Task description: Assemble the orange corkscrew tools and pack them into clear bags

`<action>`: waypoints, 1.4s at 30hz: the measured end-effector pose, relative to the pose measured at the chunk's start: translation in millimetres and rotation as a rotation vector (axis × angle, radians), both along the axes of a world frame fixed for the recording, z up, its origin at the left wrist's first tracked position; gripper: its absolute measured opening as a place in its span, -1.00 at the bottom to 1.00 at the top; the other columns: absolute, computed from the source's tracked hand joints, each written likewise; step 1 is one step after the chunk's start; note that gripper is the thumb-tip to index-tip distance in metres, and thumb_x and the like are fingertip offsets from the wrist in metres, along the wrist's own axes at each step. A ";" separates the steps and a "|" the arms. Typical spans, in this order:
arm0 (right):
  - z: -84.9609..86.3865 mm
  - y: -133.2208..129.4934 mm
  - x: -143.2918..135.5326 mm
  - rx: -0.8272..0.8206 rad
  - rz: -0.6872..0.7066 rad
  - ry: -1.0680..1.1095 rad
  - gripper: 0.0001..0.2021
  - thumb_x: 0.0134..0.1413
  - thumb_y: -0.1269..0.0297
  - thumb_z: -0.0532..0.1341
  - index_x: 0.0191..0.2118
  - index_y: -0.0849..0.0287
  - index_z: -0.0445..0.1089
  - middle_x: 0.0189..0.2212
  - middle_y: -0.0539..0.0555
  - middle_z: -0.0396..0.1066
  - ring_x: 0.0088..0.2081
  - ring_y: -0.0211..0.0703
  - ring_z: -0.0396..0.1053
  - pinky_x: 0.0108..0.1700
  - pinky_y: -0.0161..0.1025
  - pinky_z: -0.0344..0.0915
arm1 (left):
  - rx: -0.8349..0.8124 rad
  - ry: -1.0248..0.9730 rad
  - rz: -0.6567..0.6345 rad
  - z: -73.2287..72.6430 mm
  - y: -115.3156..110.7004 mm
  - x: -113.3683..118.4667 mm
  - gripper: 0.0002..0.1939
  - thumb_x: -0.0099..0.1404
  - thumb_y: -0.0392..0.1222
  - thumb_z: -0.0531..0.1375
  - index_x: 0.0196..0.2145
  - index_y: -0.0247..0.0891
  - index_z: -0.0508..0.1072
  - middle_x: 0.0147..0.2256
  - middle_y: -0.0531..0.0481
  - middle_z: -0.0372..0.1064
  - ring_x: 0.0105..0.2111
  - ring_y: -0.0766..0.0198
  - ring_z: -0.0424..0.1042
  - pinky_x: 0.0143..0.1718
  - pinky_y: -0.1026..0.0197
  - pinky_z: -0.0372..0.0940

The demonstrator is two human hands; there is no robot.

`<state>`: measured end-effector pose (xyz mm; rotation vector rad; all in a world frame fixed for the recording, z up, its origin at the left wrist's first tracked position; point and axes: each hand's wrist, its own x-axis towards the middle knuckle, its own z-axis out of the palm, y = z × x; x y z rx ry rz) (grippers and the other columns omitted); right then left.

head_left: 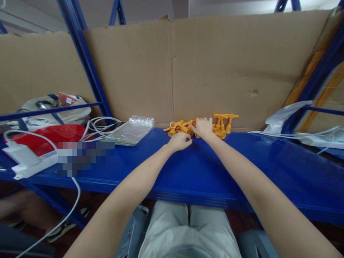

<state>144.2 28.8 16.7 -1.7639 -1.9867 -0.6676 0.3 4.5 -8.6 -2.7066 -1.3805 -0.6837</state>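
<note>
A heap of orange plastic T-shaped pieces (174, 125), some with round cup-like ends, lies on the blue shelf (204, 172) against the cardboard. At the heap's near edge rests my left hand (180, 142), its fingers curled in; what they hold, if anything, is hidden. My right hand (203, 127) reaches over the middle of the heap with fingers bent down and thumb pointing left against the pieces. Its fingertips are out of sight. Right of that hand, two T-shaped pieces (225, 120) stand with their crossbars up.
Clear plastic bags (133, 130) lie to the left, beside white cables (100, 125) and a power strip (34, 165). A red bag (53, 136) and a cloth bag (37, 111) sit farther left. Cardboard (228, 68) walls the back. White wrapping (282, 116) lies at right.
</note>
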 end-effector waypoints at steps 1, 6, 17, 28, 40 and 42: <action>-0.2 -0.2 1.5 -0.001 0.006 -0.004 -0.52 0.33 0.08 -0.05 -0.02 0.40 0.41 -0.12 0.44 0.49 -0.02 0.21 0.37 0.03 0.10 0.09 | -0.001 -0.004 -0.003 -0.3 0.2 0.0 -0.78 0.25 -0.23 0.14 -0.34 -0.29 0.60 -0.38 -0.09 0.56 -0.36 0.16 0.52 -0.25 0.18 0.36; 1.4 -6.8 9.2 -0.001 0.041 -0.058 -0.54 0.31 0.06 0.00 0.00 0.38 0.38 -0.08 0.42 0.47 0.01 0.22 0.34 0.07 0.10 0.06 | 0.006 -0.012 -0.010 -1.5 0.6 0.2 -0.78 0.23 -0.24 0.13 -0.35 -0.28 0.60 -0.39 -0.08 0.56 -0.36 0.16 0.51 -0.22 0.16 0.37; 3.3 -34.9 43.4 -0.014 0.056 -0.144 -0.63 0.24 0.26 0.01 0.02 0.37 0.36 0.03 0.38 0.40 0.05 0.23 0.29 0.08 0.13 0.06 | 0.007 0.074 0.148 1.1 -2.2 -0.9 -0.75 0.27 -0.21 0.11 -0.28 -0.28 0.60 -0.27 -0.16 0.56 -0.21 0.04 0.53 -0.13 0.09 0.37; -27.2 -39.1 109.9 -0.127 0.037 0.070 -0.49 0.14 0.21 0.12 0.20 0.24 0.27 0.24 0.35 0.24 0.20 0.30 0.22 0.08 0.18 0.27 | -0.064 0.018 0.751 24.1 4.9 -50.8 -0.58 0.31 -0.33 0.09 0.12 -0.42 0.33 0.11 -0.48 0.29 0.10 -0.15 0.38 0.05 -0.01 0.31; -49.1 -26.5 113.4 -0.431 0.017 0.131 -0.27 0.17 0.06 0.10 0.38 0.31 0.02 0.35 0.38 0.02 0.33 0.29 0.04 0.24 0.23 0.15 | -0.134 0.021 0.655 1.3 35.4 -68.2 -0.68 0.34 -0.28 0.05 -0.03 -0.38 0.48 0.01 -0.37 0.45 0.02 -0.04 0.46 -0.01 0.13 0.35; -49.1 -26.2 114.4 -0.439 0.020 0.133 -0.26 0.18 0.05 0.09 0.39 0.32 0.00 0.35 0.37 0.01 0.34 0.27 0.01 0.25 0.21 0.13 | -0.132 0.006 0.606 -2.1 39.3 -68.3 -0.65 0.33 -0.30 0.06 0.01 -0.41 0.46 0.03 -0.38 0.43 0.03 -0.02 0.45 0.01 0.15 0.33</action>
